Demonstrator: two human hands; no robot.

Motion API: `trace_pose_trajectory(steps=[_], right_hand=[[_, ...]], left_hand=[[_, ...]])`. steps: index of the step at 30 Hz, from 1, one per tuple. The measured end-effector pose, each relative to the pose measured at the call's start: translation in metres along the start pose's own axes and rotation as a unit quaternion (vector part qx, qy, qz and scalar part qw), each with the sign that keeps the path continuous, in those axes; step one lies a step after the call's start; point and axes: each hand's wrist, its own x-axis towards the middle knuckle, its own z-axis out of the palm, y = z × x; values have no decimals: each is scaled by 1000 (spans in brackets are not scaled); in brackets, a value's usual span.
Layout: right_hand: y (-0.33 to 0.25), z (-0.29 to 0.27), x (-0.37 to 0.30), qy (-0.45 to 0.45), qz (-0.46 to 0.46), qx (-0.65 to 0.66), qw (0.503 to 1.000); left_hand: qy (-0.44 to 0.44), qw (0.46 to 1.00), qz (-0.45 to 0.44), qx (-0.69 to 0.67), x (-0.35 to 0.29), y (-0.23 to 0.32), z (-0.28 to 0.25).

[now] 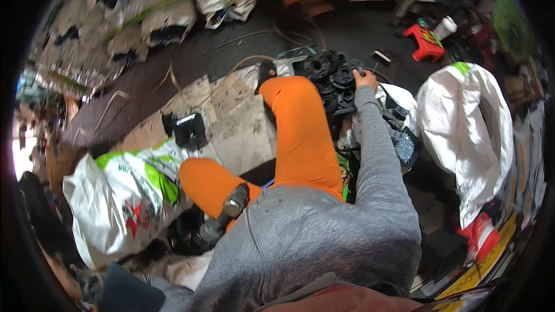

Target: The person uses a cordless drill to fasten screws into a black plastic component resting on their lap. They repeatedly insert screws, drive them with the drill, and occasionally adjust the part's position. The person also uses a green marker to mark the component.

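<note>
My right hand [365, 80] reaches forward past my right knee, its fingers closed at the edge of a black round part [345, 75]. This part has a raised hub and belongs to a cluster of similar black flanged parts [317, 66] piled ahead of my right foot. My left hand does not show. By my left thigh lies a dark tool-like object [209, 232] with a brownish rounded end [236, 199]; its kind is unclear. Close to my right forearm sit an open dark box of small shiny metal pieces [404, 148] and more dark parts [395, 118].
White sacks stand at left [110, 202] and right [462, 133]. Flattened cardboard [240, 130] lies under my legs, with a black container [188, 131] on it. Cables [245, 60] cross the dark floor. A red stool [426, 46] and paper cup [445, 27] are farther off.
</note>
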Motion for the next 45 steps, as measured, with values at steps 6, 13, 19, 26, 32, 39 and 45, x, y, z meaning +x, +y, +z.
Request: trace_pose_trajectory(steps=[6,13,19,26,32,39,45], right_hand=[[4,12,27,-26,14,35,999],[-25,-18,12,-42,22,74,996],[-57,-64,-59,72,-259,268,925],[-156,3,-279,-170,-733,202,627],[-109,21,-333,-305,-672,115,665],[16,-129,-220,20,-389,217,895],[241,-159,-106,-22,10,-170,985]], left_hand=[[-265,876,-55,-399,-27,209,191],[-392,873,2,-289,-221,247,413],[-433,857,9,-279,-256,241,399],[-446,437,-539,-565,-208,211,403],[-351,689,-401,-491,-287,200,460],[-384,805,-214,-399,-271,234,457],[-421,804,-284,-311,-271,244,435]])
